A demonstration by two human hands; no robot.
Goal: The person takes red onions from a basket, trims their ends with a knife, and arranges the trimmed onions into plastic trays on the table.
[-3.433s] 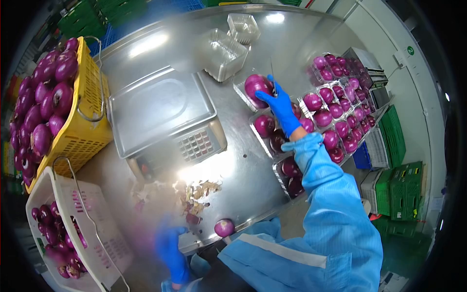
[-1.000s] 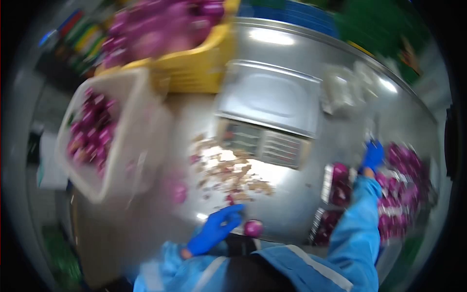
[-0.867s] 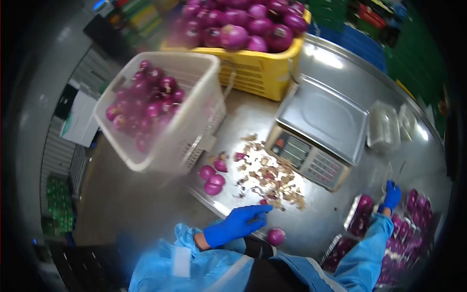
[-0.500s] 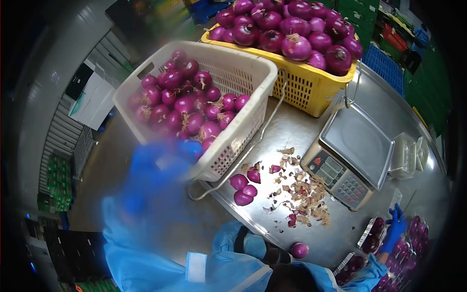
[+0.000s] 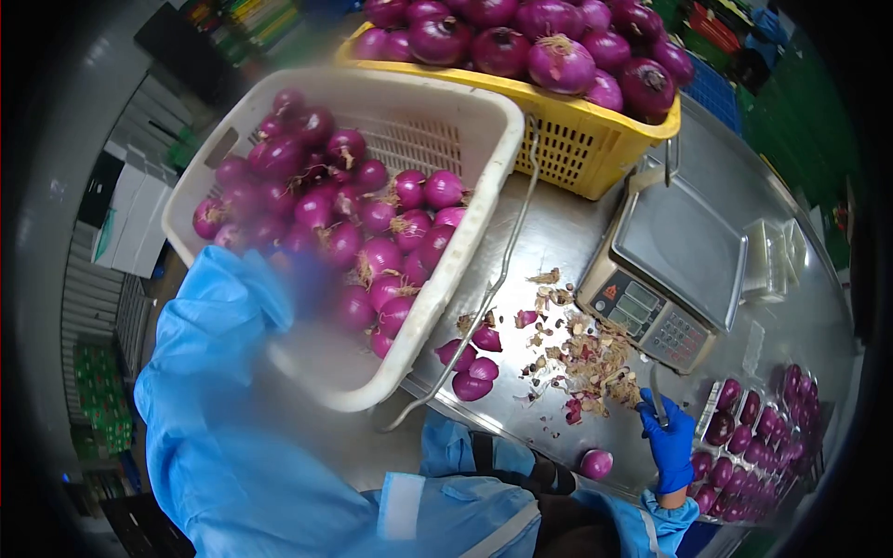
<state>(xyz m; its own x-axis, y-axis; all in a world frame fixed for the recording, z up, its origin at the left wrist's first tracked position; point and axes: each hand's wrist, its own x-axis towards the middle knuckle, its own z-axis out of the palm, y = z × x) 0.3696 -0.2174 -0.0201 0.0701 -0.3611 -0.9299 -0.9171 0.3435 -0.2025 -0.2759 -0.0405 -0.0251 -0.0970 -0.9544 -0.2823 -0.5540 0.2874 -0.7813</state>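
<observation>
My left hand [image 5: 312, 274] reaches into a white basket [image 5: 372, 395] of red onions [image 5: 316, 209]. It is a blue smear among the onions, so its fingers cannot be made out. My right hand [image 5: 671, 448], in a blue glove, is closed around a small knife [image 5: 657, 395] with its blade pointing up. To the left of that hand, a single red onion [image 5: 596, 463] lies on the metal table. A heap of dry onion skins and trimmings [image 5: 586, 358] is spread beyond it, and several onions [image 5: 473, 383] sit together near the basket.
A yellow crate [image 5: 577, 153] piled with onions stands behind. The digital scale [image 5: 642, 312] is on the table, with clear plastic containers [image 5: 767, 270] beside it. Packed trays of onions [image 5: 744, 428] lie at the right. A bent metal rod [image 5: 507, 256] runs along the white basket.
My left hand has moved further into the white basket. My right hand has left the packed trays, come left and now grips the knife. The view has shifted slightly.
</observation>
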